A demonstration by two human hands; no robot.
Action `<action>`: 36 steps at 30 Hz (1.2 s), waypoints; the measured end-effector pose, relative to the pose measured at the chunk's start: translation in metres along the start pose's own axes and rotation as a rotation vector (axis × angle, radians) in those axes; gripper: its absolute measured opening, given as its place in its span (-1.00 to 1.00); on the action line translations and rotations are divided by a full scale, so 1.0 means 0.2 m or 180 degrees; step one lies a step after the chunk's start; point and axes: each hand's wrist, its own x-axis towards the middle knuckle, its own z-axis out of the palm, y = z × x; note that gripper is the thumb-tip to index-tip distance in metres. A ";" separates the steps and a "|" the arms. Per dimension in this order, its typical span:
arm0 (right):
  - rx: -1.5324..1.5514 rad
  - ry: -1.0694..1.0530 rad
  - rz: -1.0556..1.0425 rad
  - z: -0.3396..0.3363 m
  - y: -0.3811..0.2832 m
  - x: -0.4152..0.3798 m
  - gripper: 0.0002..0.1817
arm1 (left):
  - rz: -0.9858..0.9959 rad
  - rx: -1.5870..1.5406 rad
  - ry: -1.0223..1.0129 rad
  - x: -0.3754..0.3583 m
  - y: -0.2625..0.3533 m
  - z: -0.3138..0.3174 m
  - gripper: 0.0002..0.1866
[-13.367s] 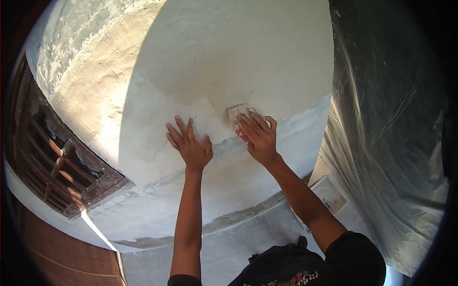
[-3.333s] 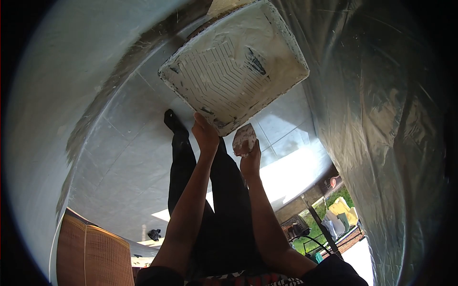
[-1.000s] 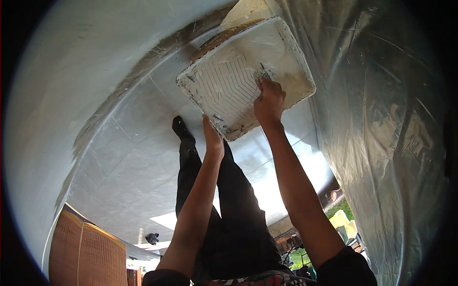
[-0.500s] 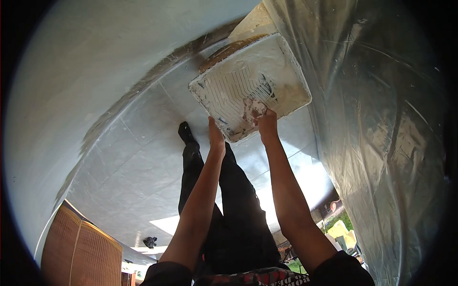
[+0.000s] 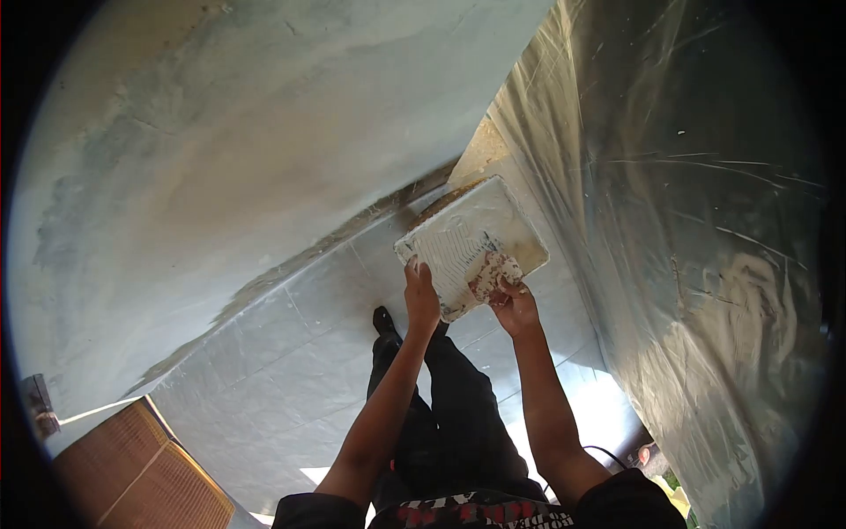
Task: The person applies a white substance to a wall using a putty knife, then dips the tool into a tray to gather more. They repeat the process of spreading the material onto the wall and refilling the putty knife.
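Observation:
A paint tray, coated in whitish paint and with a ribbed slope, is held in front of me above the floor. My left hand grips its near left edge, thumb on top. The fingers beneath the rim are hidden. In my right hand is a flat, paint-smeared piece, blotched white and reddish brown. I cannot make out whether this is a rag or a sponge. It lies over the tray's near right edge, pinched between thumb and fingers.
A pale, patchily painted wall rises on the left. Clear plastic sheeting hangs on the right. Grey tiles cover the floor. A brown woven panel stands at lower left, near a dark paint roller.
The view has tilted, showing more wall, and the tray appears lower and smaller. My left hand's thumb now shows on the rim, and my right hand has turned so its fingers show.

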 end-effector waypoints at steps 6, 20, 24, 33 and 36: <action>0.0342 -0.0485 -0.0032 0.38 -0.03 -0.06 -0.70 | 0.0871 0.0171 0.0352 -0.10 0.41 -0.25 -0.46; -0.0659 -0.1691 -0.1306 2.02 0.12 -0.37 -0.63 | 0.4345 0.1623 0.2294 -0.19 1.45 -1.49 -0.57; -0.1230 -0.1934 -0.2797 2.36 0.13 -0.57 -0.69 | 0.4998 0.1784 0.2639 -0.24 1.70 -1.84 -0.52; -0.1858 -0.0867 -0.4275 2.54 0.32 -0.52 -0.72 | 0.5397 0.2909 0.2961 -0.06 1.96 -2.20 -0.43; -0.1705 -0.0494 -0.4527 2.58 0.43 -0.50 -0.66 | 0.5569 0.2706 0.2819 -0.02 1.96 -2.20 -0.43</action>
